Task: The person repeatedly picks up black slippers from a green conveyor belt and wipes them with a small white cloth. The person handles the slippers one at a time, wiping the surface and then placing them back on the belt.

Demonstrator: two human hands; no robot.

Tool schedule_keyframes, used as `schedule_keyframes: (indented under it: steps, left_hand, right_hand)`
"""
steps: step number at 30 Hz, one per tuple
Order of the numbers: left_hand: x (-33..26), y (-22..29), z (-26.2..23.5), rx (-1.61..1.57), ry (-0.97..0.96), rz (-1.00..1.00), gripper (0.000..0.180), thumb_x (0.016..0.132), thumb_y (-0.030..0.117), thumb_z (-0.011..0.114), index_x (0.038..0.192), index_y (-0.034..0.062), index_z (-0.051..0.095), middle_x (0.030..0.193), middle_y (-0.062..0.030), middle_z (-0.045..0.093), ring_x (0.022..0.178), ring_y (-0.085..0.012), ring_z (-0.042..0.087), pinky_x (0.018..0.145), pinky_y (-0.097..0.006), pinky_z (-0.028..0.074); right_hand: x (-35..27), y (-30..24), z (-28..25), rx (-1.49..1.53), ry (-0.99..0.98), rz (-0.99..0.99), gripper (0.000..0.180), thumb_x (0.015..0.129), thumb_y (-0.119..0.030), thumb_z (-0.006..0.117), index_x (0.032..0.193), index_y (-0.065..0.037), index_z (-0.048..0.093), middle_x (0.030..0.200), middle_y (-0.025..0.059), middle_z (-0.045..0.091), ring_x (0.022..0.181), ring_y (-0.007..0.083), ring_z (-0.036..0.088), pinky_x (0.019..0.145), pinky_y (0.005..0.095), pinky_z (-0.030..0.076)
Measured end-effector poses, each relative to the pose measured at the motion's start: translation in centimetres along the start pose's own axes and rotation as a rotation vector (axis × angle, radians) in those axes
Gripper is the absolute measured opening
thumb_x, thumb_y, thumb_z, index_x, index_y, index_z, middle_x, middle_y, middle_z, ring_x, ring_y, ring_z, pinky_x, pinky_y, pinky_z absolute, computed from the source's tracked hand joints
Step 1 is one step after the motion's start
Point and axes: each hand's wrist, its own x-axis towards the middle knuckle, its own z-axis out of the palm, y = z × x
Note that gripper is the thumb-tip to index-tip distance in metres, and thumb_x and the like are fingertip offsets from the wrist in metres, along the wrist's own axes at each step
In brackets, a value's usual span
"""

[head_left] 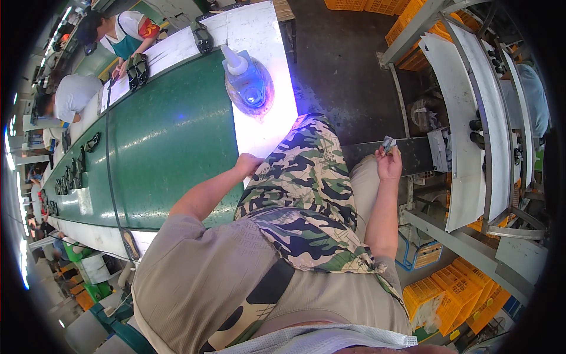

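Observation:
My right hand [389, 165] is raised at the right of my lap, fingers closed on a small crumpled grey-and-white piece [388, 143]; I cannot make out its kind. Beside the camouflage apron [312, 154], at the table's edge, my left hand [250, 165] has its fingers curled in. What they hold, if anything, is hidden. Farther off, on the brightly lit white tabletop [265, 41], stands a clear bluish bottle or jar with a white conical nozzle [237, 62].
To the left runs a green conveyor belt [171, 141] with several dark shoes [73, 168] along its far side. Two people [121, 35] work across it. A metal rack [471, 118] stands at the right, with orange crates [457, 295] below. A dark shelf [413, 154] lies beyond my right hand.

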Motion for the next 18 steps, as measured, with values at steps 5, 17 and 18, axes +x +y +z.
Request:
schedule_keyframes:
  steps: [5,17,18]
  left_hand:
    - [0.13,-0.33,0.05,-0.007,0.004,0.005,0.034,0.076,0.029,0.074,0.061,0.0003,0.066,0.056,-0.0062,0.059,0.042,-0.0148,0.055,0.040,-0.030,0.048]
    - [0.02,-0.01,-0.01,0.002,-0.007,-0.005,0.034,0.077,0.029,0.073,0.060,0.0018,0.064,0.055,-0.0052,0.059,0.042,-0.0142,0.054,0.040,-0.029,0.047]
    - [-0.01,0.00,-0.04,-0.001,-0.009,-0.005,0.033,0.077,0.029,0.074,0.060,0.0018,0.065,0.055,-0.0053,0.059,0.042,-0.0141,0.055,0.040,-0.029,0.047]
  right_hand:
    - [-0.09,0.00,0.31,0.003,-0.017,0.002,0.021,0.096,-0.025,0.056,0.104,-0.007,0.063,0.097,0.0102,0.067,0.086,0.0262,0.062,0.078,0.0441,0.049]
    - [0.08,0.02,-0.06,0.008,0.000,-0.004,0.021,0.096,-0.026,0.057,0.104,-0.007,0.064,0.097,0.0096,0.068,0.085,0.0260,0.063,0.078,0.0446,0.050]
    - [0.06,0.02,-0.02,0.008,0.001,-0.004,0.021,0.096,-0.026,0.057,0.104,-0.007,0.064,0.096,0.0095,0.068,0.085,0.0259,0.063,0.078,0.0446,0.049]
